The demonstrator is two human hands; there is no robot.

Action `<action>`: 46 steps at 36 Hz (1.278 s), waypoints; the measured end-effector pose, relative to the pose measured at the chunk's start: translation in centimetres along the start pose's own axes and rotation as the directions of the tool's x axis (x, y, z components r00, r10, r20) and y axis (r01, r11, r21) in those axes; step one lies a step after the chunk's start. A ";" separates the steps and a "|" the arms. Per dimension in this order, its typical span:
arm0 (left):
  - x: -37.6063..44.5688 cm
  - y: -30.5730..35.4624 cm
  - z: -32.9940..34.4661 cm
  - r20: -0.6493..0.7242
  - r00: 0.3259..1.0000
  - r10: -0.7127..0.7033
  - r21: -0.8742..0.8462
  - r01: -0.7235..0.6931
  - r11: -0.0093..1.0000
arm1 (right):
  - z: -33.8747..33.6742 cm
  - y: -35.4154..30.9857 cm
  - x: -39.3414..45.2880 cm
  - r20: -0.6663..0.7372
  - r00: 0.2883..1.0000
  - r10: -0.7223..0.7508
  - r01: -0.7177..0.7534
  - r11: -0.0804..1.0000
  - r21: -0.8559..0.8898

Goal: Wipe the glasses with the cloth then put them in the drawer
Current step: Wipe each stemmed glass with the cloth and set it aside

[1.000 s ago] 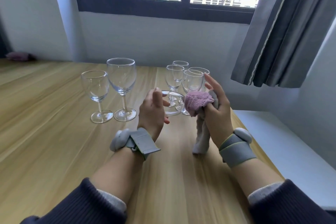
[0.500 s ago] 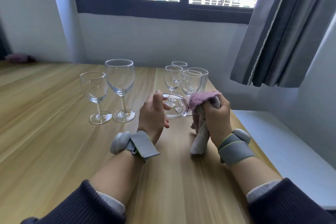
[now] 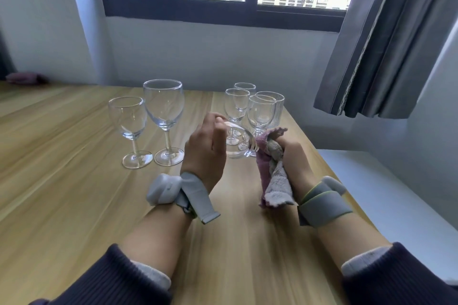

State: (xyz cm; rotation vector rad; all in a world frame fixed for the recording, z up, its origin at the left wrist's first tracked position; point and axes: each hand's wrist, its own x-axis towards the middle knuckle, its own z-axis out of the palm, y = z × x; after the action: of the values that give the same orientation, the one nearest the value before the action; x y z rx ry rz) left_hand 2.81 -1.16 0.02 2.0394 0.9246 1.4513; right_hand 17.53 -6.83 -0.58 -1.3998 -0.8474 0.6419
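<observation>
Above wooden table (image 3: 74, 181), left hand (image 3: 205, 153) grips glass (image 3: 239, 142) (cloth (image 3: 270, 163) alongside).

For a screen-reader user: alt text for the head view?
A left hand holds a clear glass while the right hand grips a pink-and-grey cloth beside it, above a wooden table with six more glasses.

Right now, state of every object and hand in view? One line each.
left hand: grips held glass
held glass: tilted, off table
right hand: grips cloth
cloth: bunched against held glass
two wine glasses: upright, on table
back cluster of glasses: upright
curtain: drawn aside
</observation>
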 end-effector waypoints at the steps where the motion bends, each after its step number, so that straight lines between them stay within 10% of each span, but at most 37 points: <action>1: 0.1 0.0 0.0 0.006 0.998 -0.055 -0.022 0.055 0.998 | 0.1 0.0 -0.1 -0.014 0.999 -0.039 0.038 0.998 -0.039; 6: 0.4 -0.2 0.4 0.113 0.913 -0.393 -0.207 0.408 0.889 | 0.2 -0.3 -1.1 -0.075 0.949 -0.305 0.288 0.940 -0.185; 10: 0.8 -0.7 0.8 0.296 0.741 -0.603 -0.274 0.671 0.690 | -0.7 -0.7 -2.0 -0.019 0.755 -0.655 0.603 0.706 -0.372; 15: 0.7 -0.7 0.8 0.386 0.629 -0.675 -0.209 0.772 0.600 | -1.0 -0.6 -1.9 0.050 0.674 -0.737 0.692 0.607 -0.390; 24: 0.0 0.2 0.4 0.124 0.867 -0.482 -0.200 0.498 0.844 | -0.1 -0.4 -0.4 -0.029 0.967 -0.252 0.235 0.932 -0.274; 28: -0.2 -0.2 0.2 0.011 0.984 -0.179 0.051 0.178 0.983 | -0.5 0.2 1.0 0.084 0.996 -0.014 0.037 0.959 -0.280; 35: -0.2 0.0 -0.4 -0.051 0.990 0.130 0.094 -0.125 0.988 | 0.7 -1.0 -0.3 0.178 0.970 0.164 -0.211 0.933 0.291; 38: 0.0 -0.2 -0.2 -0.038 0.999 0.030 0.000 -0.030 1.000 | 0.7 -0.8 -0.8 0.034 0.998 0.048 -0.056 0.942 0.329; 41: 0.4 -0.1 -0.1 0.029 0.966 -0.256 -0.200 0.256 0.946 | 0.3 0.1 -1.2 -0.089 0.952 -0.294 0.276 0.946 -0.172; 46: 1.1 -0.4 -0.2 0.346 0.713 -0.610 -0.223 0.694 0.685 | -0.2 -0.3 -2.1 -0.006 0.721 -0.693 0.634 0.662 -0.400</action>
State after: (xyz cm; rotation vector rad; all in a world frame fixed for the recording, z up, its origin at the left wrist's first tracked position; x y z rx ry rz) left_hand 2.77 -0.05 0.48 1.3604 1.0635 0.8524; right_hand 16.48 -8.70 -0.56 -1.3091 -1.3092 -0.2229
